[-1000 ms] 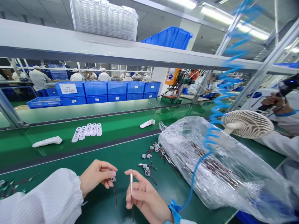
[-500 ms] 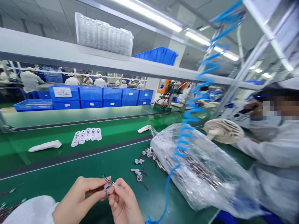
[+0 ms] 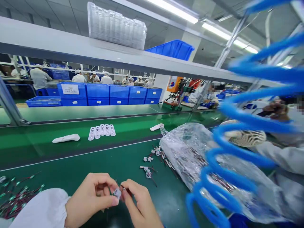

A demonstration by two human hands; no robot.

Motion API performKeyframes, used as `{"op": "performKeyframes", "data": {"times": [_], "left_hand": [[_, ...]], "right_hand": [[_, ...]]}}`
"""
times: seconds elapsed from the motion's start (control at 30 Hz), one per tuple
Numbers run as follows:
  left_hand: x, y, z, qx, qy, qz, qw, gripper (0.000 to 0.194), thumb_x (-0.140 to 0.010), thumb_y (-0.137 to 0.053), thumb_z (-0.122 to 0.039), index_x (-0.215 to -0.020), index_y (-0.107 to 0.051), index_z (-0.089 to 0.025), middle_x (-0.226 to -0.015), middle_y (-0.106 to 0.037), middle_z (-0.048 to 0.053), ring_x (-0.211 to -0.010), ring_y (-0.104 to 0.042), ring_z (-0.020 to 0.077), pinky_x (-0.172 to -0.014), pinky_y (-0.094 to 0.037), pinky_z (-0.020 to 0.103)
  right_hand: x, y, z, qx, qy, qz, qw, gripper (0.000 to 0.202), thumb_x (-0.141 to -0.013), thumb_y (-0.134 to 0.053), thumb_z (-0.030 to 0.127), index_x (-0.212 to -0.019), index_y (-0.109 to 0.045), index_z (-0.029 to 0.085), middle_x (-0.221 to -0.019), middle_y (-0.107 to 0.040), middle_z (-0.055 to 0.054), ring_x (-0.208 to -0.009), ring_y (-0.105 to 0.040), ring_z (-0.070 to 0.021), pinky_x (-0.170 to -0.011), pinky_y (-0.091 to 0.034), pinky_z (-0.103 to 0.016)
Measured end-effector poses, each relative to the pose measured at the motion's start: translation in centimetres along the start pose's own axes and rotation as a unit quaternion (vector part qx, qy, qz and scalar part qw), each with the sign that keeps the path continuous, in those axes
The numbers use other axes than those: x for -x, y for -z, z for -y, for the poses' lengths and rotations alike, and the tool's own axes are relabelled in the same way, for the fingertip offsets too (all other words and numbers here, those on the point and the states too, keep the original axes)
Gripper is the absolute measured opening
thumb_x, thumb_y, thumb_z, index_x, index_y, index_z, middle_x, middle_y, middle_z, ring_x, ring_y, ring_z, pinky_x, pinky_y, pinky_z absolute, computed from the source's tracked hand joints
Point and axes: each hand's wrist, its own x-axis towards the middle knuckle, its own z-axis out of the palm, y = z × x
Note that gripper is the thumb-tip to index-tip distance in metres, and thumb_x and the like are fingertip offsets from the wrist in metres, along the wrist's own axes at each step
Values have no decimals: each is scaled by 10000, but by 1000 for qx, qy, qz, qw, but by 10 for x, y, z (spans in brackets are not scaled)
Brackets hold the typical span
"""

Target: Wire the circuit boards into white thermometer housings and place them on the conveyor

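Between thumb and fingers, my left hand (image 3: 91, 198) pinches a small clear plastic part (image 3: 117, 193). Right beside it, my right hand (image 3: 141, 202) is closed on thin dark wires at the part; their ends are mostly hidden by the fingers. Both hands are low in the view, just above the green bench (image 3: 95, 164). Similar small clear parts with red and black wires (image 3: 148, 172) lie to the right of my hands. Left of my sleeve is a pile of dark red wires with green ends (image 3: 20, 199).
A blue coiled hose (image 3: 228, 155) hangs close on the right, before a plastic bag of wired parts (image 3: 190, 148). White housings (image 3: 66, 138) and several oval label-like plates (image 3: 102, 131) lie on the green belt. A fan (image 3: 249, 136) stands near a co-worker's sleeve (image 3: 268, 152).
The camera view has turned left, so the scene sits further right. The blue hose looms larger. My right fingers have shifted from a light-coloured wire end to the dark wires.
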Motion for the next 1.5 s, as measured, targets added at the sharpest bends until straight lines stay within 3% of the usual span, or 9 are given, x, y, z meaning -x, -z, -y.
{"op": "performKeyframes", "data": {"times": [0.3,0.47,0.57,0.67,0.83,0.9,1.07,1.27,1.5], "left_hand": [[19,12,-18,286,81,2,955,212,-512,-727,-286,-611,-637,-122,-494,-523,-17,-368,-394,21,-377,-320,133],[24,11,-20,297,84,32,951,205,-510,-737,-281,-622,-654,-131,-532,-547,-4,-372,-414,21,-386,-331,134],[26,9,-22,310,83,54,946,186,-516,-734,-276,-621,-662,-140,-517,-554,-3,-368,-419,21,-390,-333,134],[29,7,-22,324,88,69,940,178,-524,-728,-275,-623,-664,-142,-505,-560,-3,-356,-418,21,-386,-334,134],[30,5,-20,346,89,55,932,179,-553,-718,-280,-650,-663,-140,-534,-577,5,-352,-417,18,-374,-339,130],[30,5,-19,354,88,42,930,171,-571,-710,-275,-674,-663,-147,-561,-585,6,-364,-427,23,-380,-347,133],[28,2,-21,340,86,23,936,193,-568,-701,-293,-649,-644,-128,-458,-503,-22,-346,-373,20,-368,-320,136],[27,-1,-25,321,91,4,943,238,-513,-717,-321,-621,-629,-129,-505,-520,-16,-336,-349,12,-360,-303,151],[26,1,-20,227,50,7,973,139,-511,-717,-217,-608,-643,-151,-480,-524,-26,-387,-431,53,-404,-344,170]], "right_hand": [[14,6,24,-114,-88,74,987,239,-797,-421,315,-671,-590,203,-455,-397,36,-481,-395,-113,-516,-325,-231],[-1,12,47,-302,-296,232,876,314,-692,-380,182,-380,-415,181,-309,-218,87,-288,-168,-44,-311,-121,-202],[-13,15,52,-369,-319,275,828,285,-636,-361,185,-351,-366,194,-262,-163,106,-256,-96,-35,-298,-47,-215],[-15,15,54,-366,-289,257,847,274,-648,-346,202,-376,-387,192,-282,-165,106,-269,-102,-37,-308,-64,-212],[-4,12,55,-41,-75,112,990,309,-756,-333,217,-452,-378,184,-387,-277,54,-362,-270,-67,-393,-187,-224],[0,11,54,112,22,60,992,303,-805,-315,237,-506,-320,192,-409,-275,52,-363,-254,-75,-404,-161,-241],[1,8,55,302,126,60,943,298,-834,-300,216,-541,-349,197,-417,-390,21,-337,-245,-86,-386,-122,-259],[-5,13,61,309,110,112,938,354,-832,-288,222,-531,-468,171,-440,-458,-2,-355,-296,-85,-399,-143,-250],[-9,17,62,96,-10,150,984,316,-787,-316,181,-485,-409,179,-468,-400,28,-450,-338,-94,-473,-200,-249]]}}
